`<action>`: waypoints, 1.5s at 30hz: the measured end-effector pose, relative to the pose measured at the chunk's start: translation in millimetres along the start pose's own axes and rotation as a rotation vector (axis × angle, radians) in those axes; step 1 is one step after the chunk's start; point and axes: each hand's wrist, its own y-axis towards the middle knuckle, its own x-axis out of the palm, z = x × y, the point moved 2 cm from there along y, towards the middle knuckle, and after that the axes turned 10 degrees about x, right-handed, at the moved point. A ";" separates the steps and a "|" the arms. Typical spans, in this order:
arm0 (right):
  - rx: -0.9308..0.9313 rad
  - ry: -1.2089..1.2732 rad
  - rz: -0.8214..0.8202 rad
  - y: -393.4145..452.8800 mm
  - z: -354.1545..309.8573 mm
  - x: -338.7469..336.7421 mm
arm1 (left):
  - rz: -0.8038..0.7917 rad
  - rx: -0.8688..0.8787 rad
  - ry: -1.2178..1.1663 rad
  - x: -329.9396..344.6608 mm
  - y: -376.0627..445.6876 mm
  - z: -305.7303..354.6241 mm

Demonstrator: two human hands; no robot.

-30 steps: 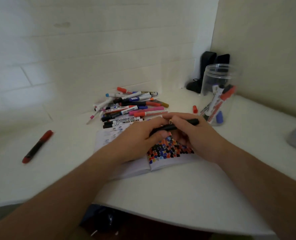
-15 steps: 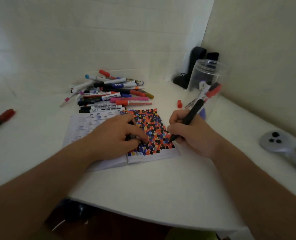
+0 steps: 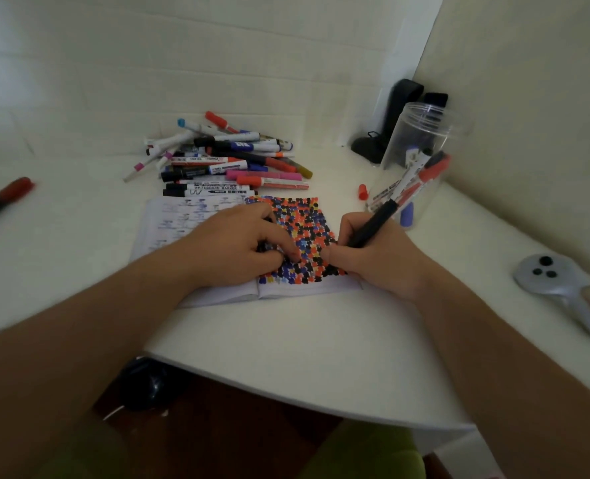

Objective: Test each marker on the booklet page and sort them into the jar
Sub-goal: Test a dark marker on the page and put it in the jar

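Observation:
An open booklet (image 3: 169, 219) lies on the white table, its right page (image 3: 307, 216) covered with coloured marker dabs. My right hand (image 3: 380, 261) grips a black marker (image 3: 373, 226) like a pen, tip down near the page's right edge. My left hand (image 3: 231, 247) rests on the booklet with curled fingers around a small dark piece, apparently the marker's cap. Behind the booklet is a pile of markers (image 3: 231, 160). A clear plastic jar (image 3: 421, 140) at the right holds several markers.
A loose red cap (image 3: 362, 191) lies between booklet and jar. A red-and-black marker (image 3: 3, 198) lies alone at far left. A grey handheld device (image 3: 563, 288) sits at the right. Black objects (image 3: 390, 126) stand in the corner. The table's curved front edge (image 3: 286, 392) is near me.
Both hands held the black marker together above the booklet; they have since separated. My right hand turned the marker tip-down onto the page, and my left hand settled on the booklet.

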 end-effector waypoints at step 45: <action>0.000 -0.017 0.020 2.9 3.7 4.4 | -0.012 -0.008 0.011 -1.3 0.0 2.4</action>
